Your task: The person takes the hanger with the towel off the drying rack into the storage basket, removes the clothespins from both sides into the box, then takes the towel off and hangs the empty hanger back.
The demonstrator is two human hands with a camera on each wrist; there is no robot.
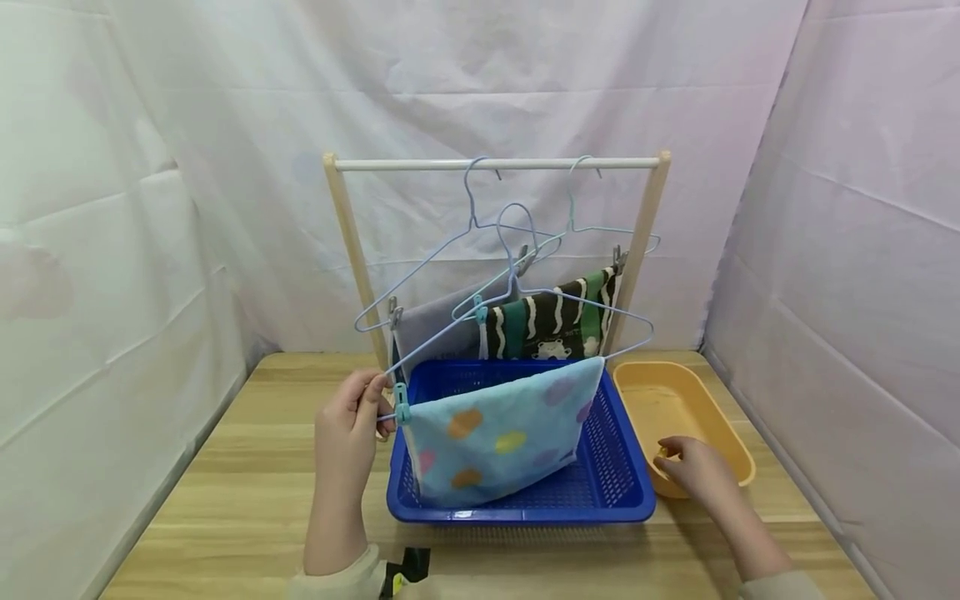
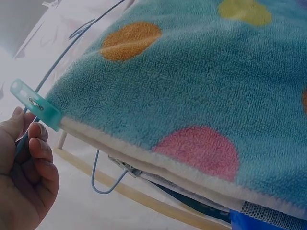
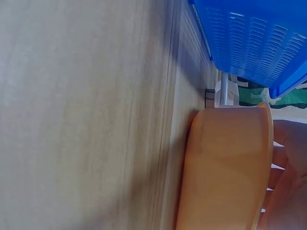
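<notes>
My left hand [image 1: 351,421] grips the left end of a blue wire hanger [image 1: 442,332], which it holds up in front of the rack. Over the hanger's bar hangs a light blue towel [image 1: 517,425] with coloured spots. A teal clip [image 2: 36,103] fastens the towel's left corner, right beside my fingertips; no clip shows on its right corner. My right hand [image 1: 697,471] is over the near end of an orange tray [image 1: 678,392]. Between its thumb and fingers it pinches a small yellow clip [image 1: 662,452], mostly hidden by the fingers.
Behind stands a rack with a white rail [image 1: 412,165] and wooden posts. From it hang two more hangers, with a grey towel [image 1: 442,329] and a dark striped towel [image 1: 551,321] clipped on. A blue basket [image 1: 525,515] stands below the spotted towel, left of the tray.
</notes>
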